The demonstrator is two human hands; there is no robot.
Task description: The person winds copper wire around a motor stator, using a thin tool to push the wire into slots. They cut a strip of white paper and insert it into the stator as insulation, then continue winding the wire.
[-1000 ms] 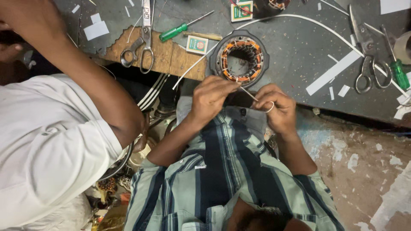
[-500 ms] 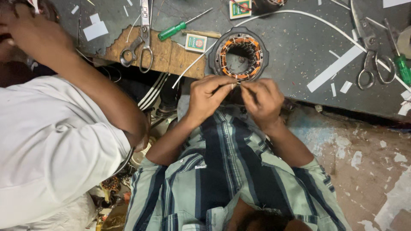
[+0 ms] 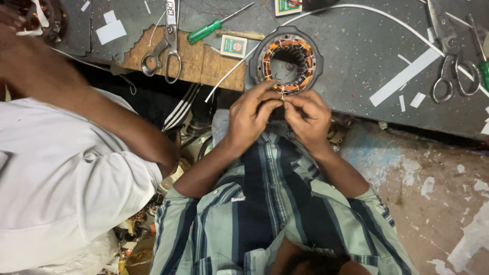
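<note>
The fingers of both hands are now pressing together around a thin pale wire [image 3: 281, 95], pinching it between thumb and fingertips just at the near rim of a round motor stator [image 3: 288, 60]. The left hand [image 3: 250, 116] and the right hand [image 3: 308, 116] are meeting almost knuckle to knuckle; a second ago they were sitting apart, the right hand drawing a small loop of wire off to the side, and half a second ago they were closing in. That coming together reads as the loose strand being gathered and worked tight against the winding, though the exact twist or knot is too small to tell. The stator, a dark ring lined with orange copper coils, is resting on the grey tabletop [image 3: 356, 56] directly beyond the hands, touching or nearly touching the fingertips. A long white tube [image 3: 387, 18] is arcing from the stator's far side across the tabletop. To the left, a small matchbox-like packet [image 3: 234, 46], a green-handled screwdriver [image 3: 204, 31] and a pair of scissors [image 3: 165, 48] are lying on a worn wooden board [image 3: 204, 63]. More scissors [image 3: 448, 56] and white paper strips [image 3: 405, 76] are lying to the right. At far left, another person in a white shirt [image 3: 56, 188] is reaching an arm up across the tabletop, apart from these hands.
</note>
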